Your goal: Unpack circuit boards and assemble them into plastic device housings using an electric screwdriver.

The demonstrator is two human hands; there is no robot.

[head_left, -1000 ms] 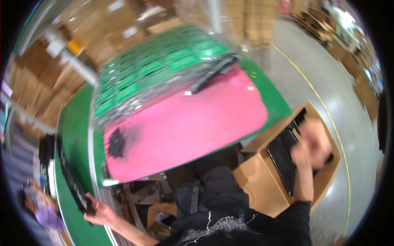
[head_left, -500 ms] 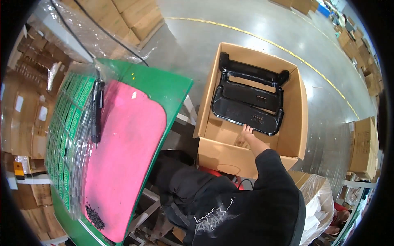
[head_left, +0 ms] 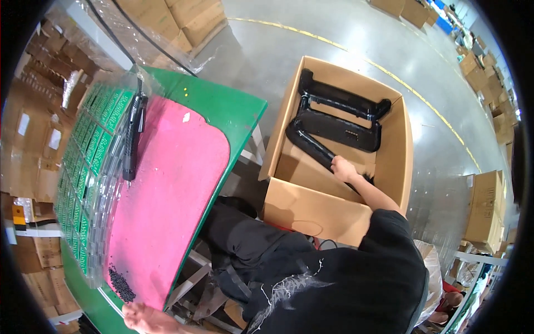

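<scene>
My right hand [head_left: 343,168] is closed on the edge of a black plastic panel [head_left: 311,146] with raised ends, inside a cardboard box [head_left: 409,139]. That panel is tilted up on edge, and its far end is partly hidden by my hand and forearm. Two similar black panels, one with a row of small brass-coloured spots [head_left: 334,129] and one behind it [head_left: 345,99], lie deeper in the box. At the lower left, my left hand [head_left: 147,318] hovers by the near edge of the green table, fingers loosely bent and nothing visible in them. Close to it is a pile of small black screws [head_left: 121,285].
A pink mat [head_left: 172,189] covers part of the green table [head_left: 233,106]. On it lies a black electric screwdriver [head_left: 133,139] with a cable, beside clear trays of green circuit boards [head_left: 92,161]. Stacked cartons [head_left: 189,22] stand behind; another carton [head_left: 484,211] is at right.
My right hand has gripped the nearest black panel and tipped it up from lying flat. My left hand has come into view at the lower left.
</scene>
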